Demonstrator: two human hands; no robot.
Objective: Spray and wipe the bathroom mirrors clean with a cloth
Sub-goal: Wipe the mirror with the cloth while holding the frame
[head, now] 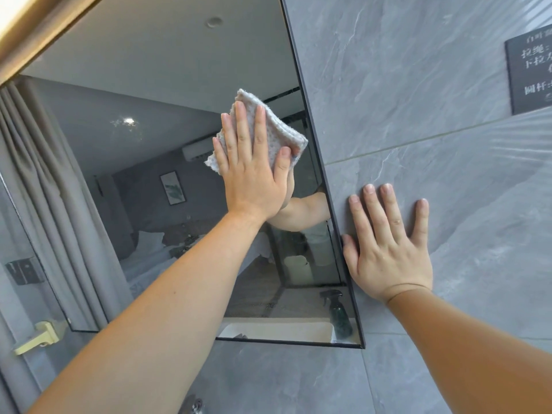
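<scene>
The left arm reaches up from the lower left, bare and nearly straight, with the wrist bent slightly back so that the left hand point(254, 180) lies flat against the mirror point(167, 115), back of the hand toward the camera. Its four fingers are straight, close together and pointing up, and the thumb lies out to the right. Fingers and thumb press down on a pale waffle-textured cloth point(277, 130) without curling round it. The cloth is folded into a thick pad held between the palm and the glass. It sits in the upper right part of the mirror, just beside the dark frame point(302, 85), and its corners stick out above the fingertips and below the little finger. The right arm comes up from the lower right. The right hand point(388, 252) is spread flat on the grey marbled tile wall point(418, 100) just to the right of the mirror and lower than the left hand. Its fingers are straight and fanned apart, it holds nothing, and the thumb lies along the edge of the frame. In the glass, near the lower right corner, shows the reflection of a dark spray bottle point(337, 312), along with the person's forearm behind the left hand. The mirror also reflects a grey curtain point(44, 174) on the left. High on the tiles at the right edge hangs a dark sign point(528, 73) with pale lettering.
</scene>
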